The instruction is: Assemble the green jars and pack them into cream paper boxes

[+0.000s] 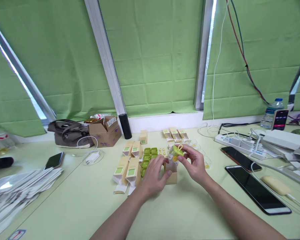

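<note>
My right hand (195, 164) pinches a small clear container with a green lid (176, 151) and a yellow loop on top. This container is tilted just over an open kraft-paper box (173, 178). My left hand (153, 177) grips the left side of that box, fingers at its upper rim and thumb along its front. Partly behind my left hand are several green square cups (147, 150) in rows. Beside them lie small yellow pieces (162, 151). More kraft boxes with green labels (131, 171) lie left of the cups, some with flaps out.
At the back sit other kraft boxes (175, 134), a cardboard carton (105, 131), a grey bag (70, 133) and a black cylinder (125, 126). Phones (256, 190), a power strip (240, 145) and cables lie right. Stacked white strips (27, 188) and a charger (92, 157) lie left.
</note>
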`<state>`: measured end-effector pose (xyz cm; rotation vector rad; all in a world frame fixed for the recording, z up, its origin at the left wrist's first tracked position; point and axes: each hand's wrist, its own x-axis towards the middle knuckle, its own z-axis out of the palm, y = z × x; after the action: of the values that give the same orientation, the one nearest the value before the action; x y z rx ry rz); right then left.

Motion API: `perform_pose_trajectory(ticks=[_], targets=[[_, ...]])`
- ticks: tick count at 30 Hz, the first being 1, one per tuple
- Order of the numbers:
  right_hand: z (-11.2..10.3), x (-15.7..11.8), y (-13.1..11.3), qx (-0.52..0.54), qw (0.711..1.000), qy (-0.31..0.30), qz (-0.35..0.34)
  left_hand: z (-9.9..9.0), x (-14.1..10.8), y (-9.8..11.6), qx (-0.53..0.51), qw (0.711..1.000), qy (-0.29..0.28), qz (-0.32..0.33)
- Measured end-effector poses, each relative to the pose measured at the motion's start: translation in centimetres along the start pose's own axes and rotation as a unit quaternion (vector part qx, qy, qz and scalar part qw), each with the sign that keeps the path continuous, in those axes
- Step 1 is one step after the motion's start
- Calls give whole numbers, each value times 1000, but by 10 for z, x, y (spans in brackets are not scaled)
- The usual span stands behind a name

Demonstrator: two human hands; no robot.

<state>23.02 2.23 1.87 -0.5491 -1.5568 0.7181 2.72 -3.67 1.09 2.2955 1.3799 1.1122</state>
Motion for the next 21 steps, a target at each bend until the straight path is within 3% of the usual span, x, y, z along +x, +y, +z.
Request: perform_pose_trajectory(ticks=[8,21], targets=[[3,-2,0,-6,1000,-14,-9,7,3,-6,-26,998,59,-18],[10,-6,1,-19,995,-94,11,10,2,-11,-90,989,90,-78]])
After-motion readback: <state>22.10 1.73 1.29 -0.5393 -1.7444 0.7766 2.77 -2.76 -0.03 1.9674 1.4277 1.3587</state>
